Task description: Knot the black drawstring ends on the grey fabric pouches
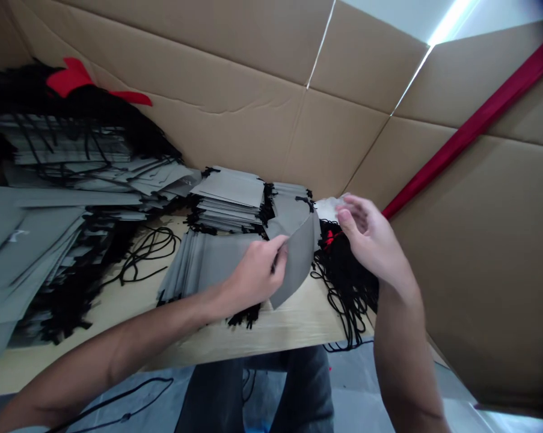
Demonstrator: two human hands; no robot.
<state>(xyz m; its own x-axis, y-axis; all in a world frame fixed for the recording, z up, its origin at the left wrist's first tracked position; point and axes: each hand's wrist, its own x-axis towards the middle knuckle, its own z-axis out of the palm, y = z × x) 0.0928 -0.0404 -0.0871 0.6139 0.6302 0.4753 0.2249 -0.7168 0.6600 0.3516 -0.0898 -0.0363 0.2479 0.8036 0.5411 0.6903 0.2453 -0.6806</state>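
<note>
My left hand (258, 267) pinches the left edge of a flat grey paper bag (298, 255), tilted up above the table. A black cord tip shows near the bag's top. To the right of it, my right hand (373, 237) is raised with thumb and fingers apart and nothing visible in it. Below that hand lies a bundle of black cords (347, 276) with a red tie (329, 239). A row of grey bags (221, 255) lies under and left of my left hand, and a neat stack of them (235, 189) stands behind.
Large piles of grey bags with black cords (32, 252) cover the table's left side. Loose black cord (149, 252) lies on the pale wooden table (289, 331). Cardboard walls (235, 78) enclose the back and right, with a dark red strip (469, 132) across the right one.
</note>
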